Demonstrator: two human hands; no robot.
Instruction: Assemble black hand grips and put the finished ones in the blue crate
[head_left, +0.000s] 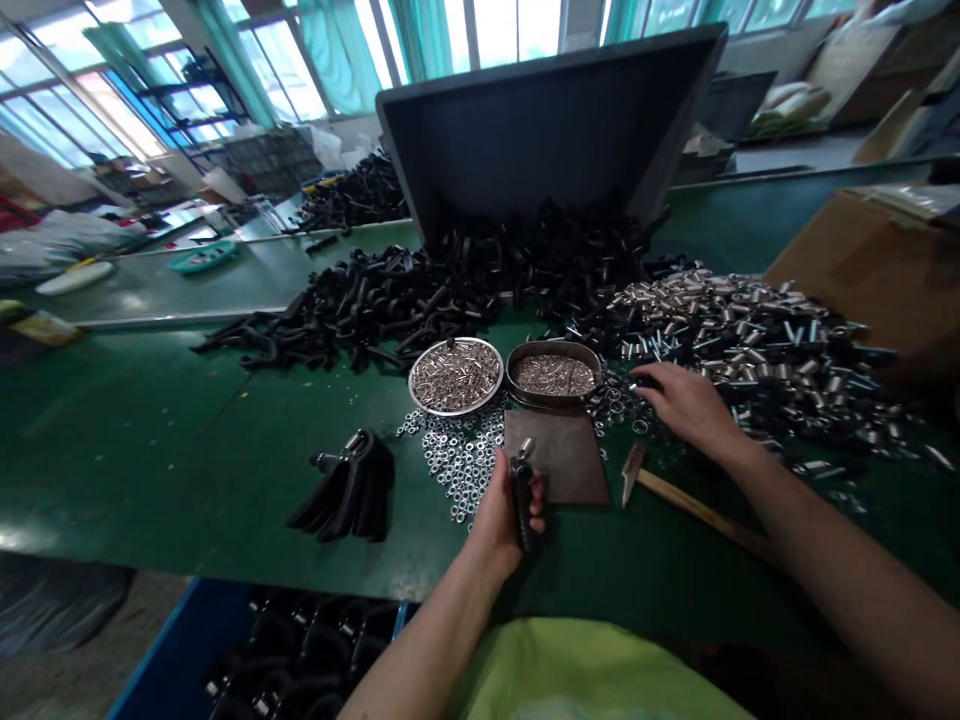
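Black handle [523, 500], slim and dark with a shiny metal tip, stands upright in your left hand [504, 515], which is closed around it above the green surface [150, 440]. Beside it lies a brown plate [559, 455]. Your right hand [686, 405] rests open, fingers spread, on loose washers [619, 405].

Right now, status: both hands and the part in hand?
Left hand shut on black handle with metal tip, upright over brown square plate. Right hand open on loose silver washers beside oval tin. Wooden-handled hammer lies under right forearm.
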